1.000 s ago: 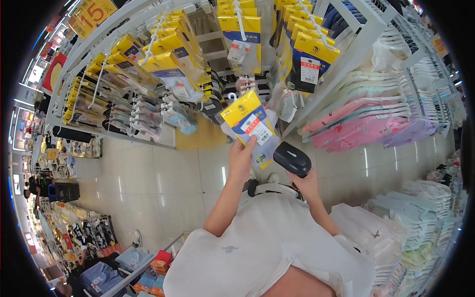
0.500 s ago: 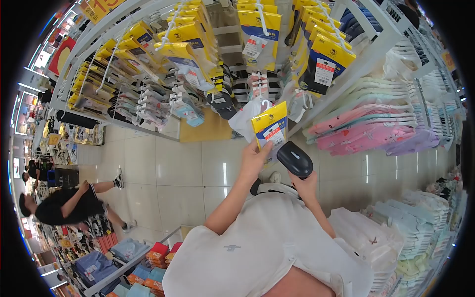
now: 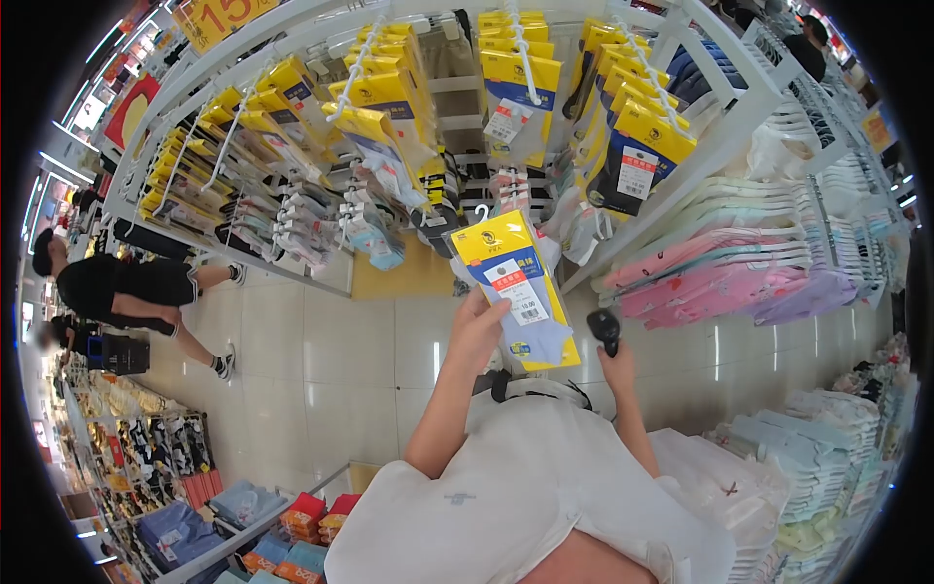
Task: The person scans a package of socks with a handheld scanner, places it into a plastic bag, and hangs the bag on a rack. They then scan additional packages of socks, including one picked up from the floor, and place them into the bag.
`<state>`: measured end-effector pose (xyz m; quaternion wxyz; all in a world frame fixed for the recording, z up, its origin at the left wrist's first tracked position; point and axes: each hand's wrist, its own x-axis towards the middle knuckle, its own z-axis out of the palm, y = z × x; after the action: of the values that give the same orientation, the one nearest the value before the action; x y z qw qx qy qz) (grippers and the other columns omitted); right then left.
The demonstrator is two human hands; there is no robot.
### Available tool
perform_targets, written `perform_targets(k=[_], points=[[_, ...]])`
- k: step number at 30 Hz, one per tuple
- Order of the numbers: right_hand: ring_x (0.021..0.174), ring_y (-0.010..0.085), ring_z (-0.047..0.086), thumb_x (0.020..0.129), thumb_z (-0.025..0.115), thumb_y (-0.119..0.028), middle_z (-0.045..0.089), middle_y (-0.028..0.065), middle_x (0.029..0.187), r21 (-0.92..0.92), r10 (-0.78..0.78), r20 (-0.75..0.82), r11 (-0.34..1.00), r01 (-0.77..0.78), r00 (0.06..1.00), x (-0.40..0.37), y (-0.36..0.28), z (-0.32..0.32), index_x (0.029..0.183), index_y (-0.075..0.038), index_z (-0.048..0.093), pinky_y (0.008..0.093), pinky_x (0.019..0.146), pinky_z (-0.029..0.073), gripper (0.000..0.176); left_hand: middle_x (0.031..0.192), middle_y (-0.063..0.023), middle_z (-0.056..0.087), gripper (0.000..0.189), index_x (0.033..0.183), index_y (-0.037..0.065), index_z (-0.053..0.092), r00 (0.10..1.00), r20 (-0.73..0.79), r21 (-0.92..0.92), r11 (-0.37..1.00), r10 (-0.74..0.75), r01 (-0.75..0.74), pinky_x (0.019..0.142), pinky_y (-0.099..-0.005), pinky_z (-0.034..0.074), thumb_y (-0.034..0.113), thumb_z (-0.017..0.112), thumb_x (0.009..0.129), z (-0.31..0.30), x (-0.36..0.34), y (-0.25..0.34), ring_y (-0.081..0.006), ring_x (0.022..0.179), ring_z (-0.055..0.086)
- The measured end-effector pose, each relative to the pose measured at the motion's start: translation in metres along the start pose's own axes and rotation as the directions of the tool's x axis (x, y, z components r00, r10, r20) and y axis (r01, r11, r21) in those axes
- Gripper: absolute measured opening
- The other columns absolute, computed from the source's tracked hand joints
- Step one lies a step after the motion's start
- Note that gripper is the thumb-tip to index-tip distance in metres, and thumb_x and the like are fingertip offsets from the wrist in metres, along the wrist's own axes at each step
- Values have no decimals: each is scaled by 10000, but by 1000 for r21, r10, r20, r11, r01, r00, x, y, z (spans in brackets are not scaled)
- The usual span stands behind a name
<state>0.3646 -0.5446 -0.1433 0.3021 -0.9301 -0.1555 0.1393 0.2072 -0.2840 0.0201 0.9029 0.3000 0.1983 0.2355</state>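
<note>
Sock pack (image 3: 537,273): held up in front of the rack (image 3: 744,122), yellow header toward the rack, hanger hook (image 3: 482,213) at its top.
Left grip (image 3: 477,326): closed on the pack's left edge, thumb across the front.
Right grip (image 3: 617,365): wrapped round the handle of a black scanner (image 3: 603,323), in front of the rack's right post, apart from the pack. Can't tell where its window points.
Price tag (image 3: 514,287): faces up at my view, barcode (image 3: 530,313) uncovered. I'd keep the thumb off the bars, the film taut so the tag sits flat, the scanner square to it. Film glare is my worry.
Rack edge: hook is near the lower hanging packs (image 3: 511,185); can't tell if touching. I'd pull away from the rack before any turn.
Garments (image 3: 700,277): crowd just beside the rack's right post. I'd keep scanner swings short.
Tiled floor (image 3: 360,341): shows in front of the rack, mostly leftward; best elbow room, I judge.
Passer-by (image 3: 126,287): off the rack's left end, well apart from both grips.
</note>
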Motion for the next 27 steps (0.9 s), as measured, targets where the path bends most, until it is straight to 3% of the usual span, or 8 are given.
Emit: perform_targets(k=[4,7,10,11,12,14,17,27], points=[[806,405,623,669,694,-307,638,248,815,-196,230,195,962,-192,953,-13,94,65,874,32,628,456,721,487,401,1212,-77,561,378,1232,27,479,997,71,-24,999,-30,31,985,-367,371,112,576,876,7,1,6,-204,1138,519],[903,371,633,662,691,-399,643,262,904,-273,451,467,892,-362,760,-23,135,89,866,34,671,432,774,506,479,1204,-75,569,381,1230,35,484,997,80,-95,995,-13,21,964,-367,397,174,577,888,13,4,8,-199,1120,536],[772,354,657,652,707,-372,654,235,812,-343,405,483,903,-257,777,-30,196,138,858,-32,688,439,670,507,398,1069,-70,610,350,1186,39,504,998,-34,-97,994,-49,46,851,-318,451,242,561,906,21,8,8,-180,960,589],[757,357,650,666,702,-423,660,213,814,-321,131,565,944,71,815,-27,266,177,852,-86,698,438,659,501,384,1004,-67,628,340,1164,40,514,993,-94,-80,995,-66,59,799,-293,473,266,552,913,23,10,8,-171,884,612],[752,363,646,672,696,-430,661,208,809,-298,101,579,950,95,809,-21,275,186,847,-96,699,437,653,499,377,918,-58,610,328,1132,34,519,979,190,-208,972,-74,114,737,-270,460,282,543,919,10,16,3,-161,795,592],[741,373,638,685,685,-443,662,198,800,-255,49,602,958,134,797,-20,278,187,839,-116,700,436,643,493,362,748,-40,573,324,1069,23,530,728,685,-381,867,33,320,613,-224,433,315,527,929,-25,32,-15,-139,617,552],[895,363,637,673,666,-441,654,240,910,-301,424,551,904,-303,719,-19,167,121,872,33,671,408,777,511,514,628,-23,471,419,1030,-3,493,772,636,-531,724,-2,440,517,-223,357,382,578,889,-8,23,-10,-112,490,443],[876,376,625,690,646,-350,641,254,882,-265,296,546,948,-174,784,-28,177,129,813,28,666,434,751,506,398,639,-43,444,478,1025,-25,433,767,638,-550,655,-72,519,514,-239,352,419,550,890,-7,16,-6,-111,480,446]])
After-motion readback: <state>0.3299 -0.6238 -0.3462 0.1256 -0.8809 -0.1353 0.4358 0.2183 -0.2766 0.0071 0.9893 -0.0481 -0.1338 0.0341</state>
